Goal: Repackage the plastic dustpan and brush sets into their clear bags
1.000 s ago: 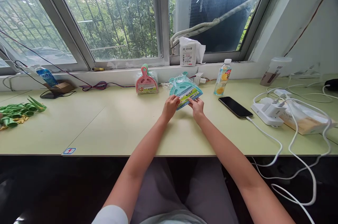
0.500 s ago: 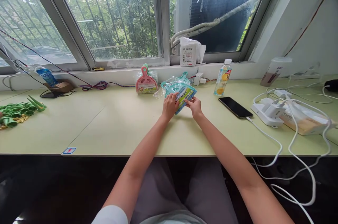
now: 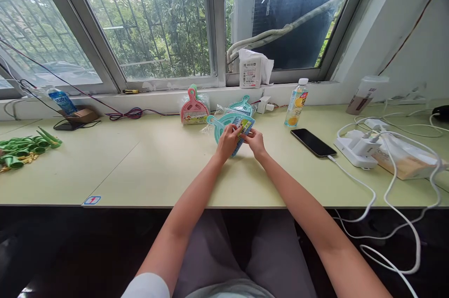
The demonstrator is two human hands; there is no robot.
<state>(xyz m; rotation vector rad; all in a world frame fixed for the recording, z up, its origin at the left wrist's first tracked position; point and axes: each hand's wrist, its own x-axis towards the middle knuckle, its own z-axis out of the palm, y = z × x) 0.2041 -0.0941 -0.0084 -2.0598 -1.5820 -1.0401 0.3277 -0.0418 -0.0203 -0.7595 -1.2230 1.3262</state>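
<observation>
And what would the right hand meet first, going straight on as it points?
Probably the teal dustpan, whose labelled end the right hand holds; what comes beyond is hard to judge.

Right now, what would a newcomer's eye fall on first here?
Probably the teal dustpan pack, held by the left hand and right hand at the view's centre. Behind it, to the left, a pink dustpan pack stands before the windowsill. Farther right, a white-capped bottle stands near a black phone.

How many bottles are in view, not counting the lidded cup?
2: an orange-printed bottle beyond the phone, and a blue-labelled bottle tilted at the far left.
</observation>
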